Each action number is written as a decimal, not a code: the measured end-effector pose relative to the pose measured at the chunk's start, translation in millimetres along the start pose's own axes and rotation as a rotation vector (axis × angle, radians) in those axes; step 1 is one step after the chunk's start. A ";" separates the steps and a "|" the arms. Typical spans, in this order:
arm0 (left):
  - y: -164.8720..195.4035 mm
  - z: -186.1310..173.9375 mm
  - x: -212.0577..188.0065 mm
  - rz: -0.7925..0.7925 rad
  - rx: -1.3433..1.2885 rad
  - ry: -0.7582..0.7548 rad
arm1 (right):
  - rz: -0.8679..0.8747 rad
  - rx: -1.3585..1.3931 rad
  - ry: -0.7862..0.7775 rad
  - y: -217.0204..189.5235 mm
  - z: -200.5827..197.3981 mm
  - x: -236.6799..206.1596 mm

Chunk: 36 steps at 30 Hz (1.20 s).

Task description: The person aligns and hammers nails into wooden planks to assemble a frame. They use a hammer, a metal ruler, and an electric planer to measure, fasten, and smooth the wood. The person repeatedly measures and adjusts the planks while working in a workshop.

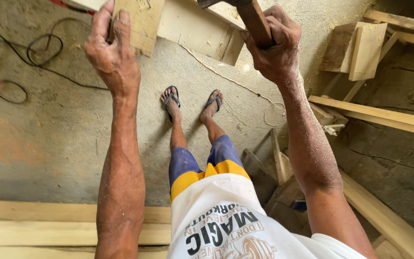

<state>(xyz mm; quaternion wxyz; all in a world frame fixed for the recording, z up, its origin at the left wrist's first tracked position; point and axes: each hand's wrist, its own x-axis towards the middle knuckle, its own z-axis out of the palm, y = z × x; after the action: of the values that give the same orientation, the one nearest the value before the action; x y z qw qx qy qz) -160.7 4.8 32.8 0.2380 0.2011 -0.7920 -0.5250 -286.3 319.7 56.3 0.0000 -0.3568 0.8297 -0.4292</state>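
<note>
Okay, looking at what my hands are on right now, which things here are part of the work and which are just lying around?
In hand:
- left hand gripping the wooden board
- right hand closed on the hammer handle, raised over that wooden piece

Lying about:
- black cable looped on the concrete floor
- wood offcuts at right
- long planks along the bottom edge
- loose string

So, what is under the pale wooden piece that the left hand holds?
Under the pale wooden piece in the left hand lies grey concrete floor with black cables. The left hand covers part of the piece's edge. The right hand grips a brown wooden handle.
</note>
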 end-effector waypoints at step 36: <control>-4.8 -1.7 5.5 -0.215 0.002 -0.021 | -0.046 -0.008 -0.075 5.5 2.7 -6.9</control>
<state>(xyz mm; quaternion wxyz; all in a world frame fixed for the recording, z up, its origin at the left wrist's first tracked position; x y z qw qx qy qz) -163.8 -1.3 29.8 0.1717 0.2796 -0.7689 -0.5488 -283.6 323.9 48.5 0.0197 -0.3914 0.8226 -0.4120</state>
